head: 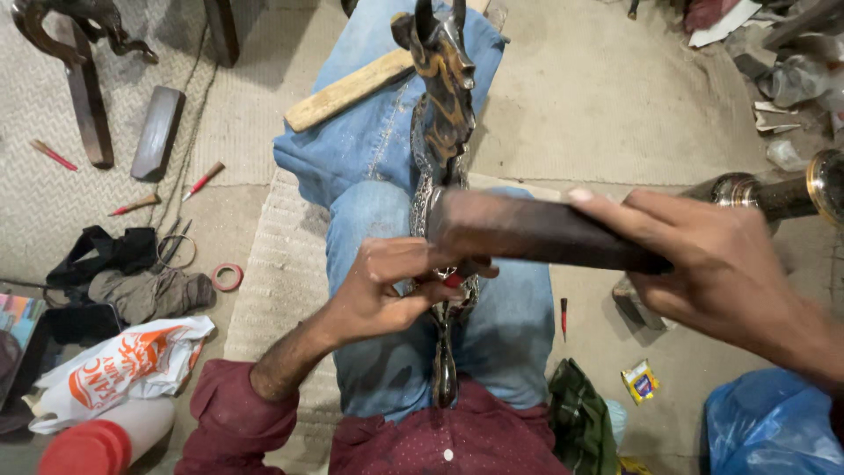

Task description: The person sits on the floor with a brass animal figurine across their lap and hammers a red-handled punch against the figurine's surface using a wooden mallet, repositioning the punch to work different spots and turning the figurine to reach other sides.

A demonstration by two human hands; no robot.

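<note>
Carved animal figure (442, 97) lies along the lap, long axis running away from the body, head far. Left hand (387, 290) fingers pinch a small red-tipped tool (452, 281) against its midsection. Right hand (712, 264) fingers clamp a dark block (536, 230) crosswise, directly above the tool.

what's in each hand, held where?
Right hand: dark wooden bar, gripped at its near end. Left hand: pinches a small red-tipped tool against the carved animal figure.
</note>
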